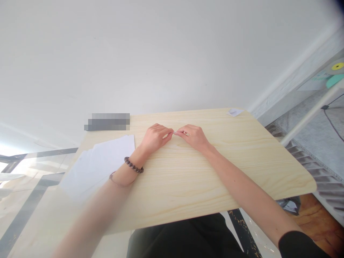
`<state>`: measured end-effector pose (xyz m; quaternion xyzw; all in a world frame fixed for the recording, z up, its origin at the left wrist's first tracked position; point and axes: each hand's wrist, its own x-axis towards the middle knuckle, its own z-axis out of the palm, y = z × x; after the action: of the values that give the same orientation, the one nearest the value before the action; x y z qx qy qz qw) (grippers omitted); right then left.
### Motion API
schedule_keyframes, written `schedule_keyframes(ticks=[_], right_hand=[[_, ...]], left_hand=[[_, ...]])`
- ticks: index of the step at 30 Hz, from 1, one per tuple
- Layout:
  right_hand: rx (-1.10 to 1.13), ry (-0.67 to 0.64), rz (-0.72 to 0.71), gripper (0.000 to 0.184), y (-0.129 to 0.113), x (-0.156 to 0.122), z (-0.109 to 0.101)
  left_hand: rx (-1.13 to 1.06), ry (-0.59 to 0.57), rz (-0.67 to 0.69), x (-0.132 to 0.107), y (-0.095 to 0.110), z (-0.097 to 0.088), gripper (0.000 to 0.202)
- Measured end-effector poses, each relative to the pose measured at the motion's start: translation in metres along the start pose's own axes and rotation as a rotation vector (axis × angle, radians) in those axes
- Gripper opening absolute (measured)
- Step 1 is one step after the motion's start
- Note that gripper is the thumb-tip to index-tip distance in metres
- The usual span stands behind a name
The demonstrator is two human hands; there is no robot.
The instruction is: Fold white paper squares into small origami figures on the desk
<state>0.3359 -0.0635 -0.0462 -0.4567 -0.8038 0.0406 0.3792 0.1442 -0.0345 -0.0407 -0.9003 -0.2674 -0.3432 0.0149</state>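
Above the middle of the wooden table, my left hand (157,137) and my right hand (195,137) meet fingertip to fingertip. Both are closed in a pinch on a small whitish piece (174,133), which looks like folded paper. Most of it is hidden by the fingers, so its full shape cannot be made out. Beside my left forearm lies a fanned stack of white paper sheets (107,154). A beaded bracelet (133,165) and a thin band circle my left wrist.
The light wooden table (185,190) stands against a white wall (166,53). A small folded white paper (234,112) lies at its far right corner. At the back left is a blurred-out dark object (107,122). A dark plastic bag (290,205) is below the right edge.
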Motion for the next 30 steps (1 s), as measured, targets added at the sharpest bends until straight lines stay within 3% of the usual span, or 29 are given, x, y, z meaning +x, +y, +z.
schedule_keyframes(ticks=[7, 13, 22, 30], right_hand=[[0.035, -0.022, -0.03, 0.019, 0.0061, -0.0007, -0.0023], [0.052, -0.004, -0.012, 0.018, 0.0053, -0.0019, -0.0025], [0.077, -0.025, 0.057, 0.02, 0.004, -0.0019, -0.0024], [0.052, -0.033, 0.024, 0.02, 0.0092, -0.0006, -0.0043]], left_hand=[[-0.031, 0.01, -0.056, -0.0006, 0.0008, -0.0018, 0.017], [-0.107, -0.07, -0.142, -0.0024, -0.0012, -0.0012, 0.017], [-0.01, -0.093, -0.121, -0.0022, -0.0023, 0.0009, 0.022], [-0.026, -0.165, -0.121, -0.0041, -0.0036, 0.0, 0.028]])
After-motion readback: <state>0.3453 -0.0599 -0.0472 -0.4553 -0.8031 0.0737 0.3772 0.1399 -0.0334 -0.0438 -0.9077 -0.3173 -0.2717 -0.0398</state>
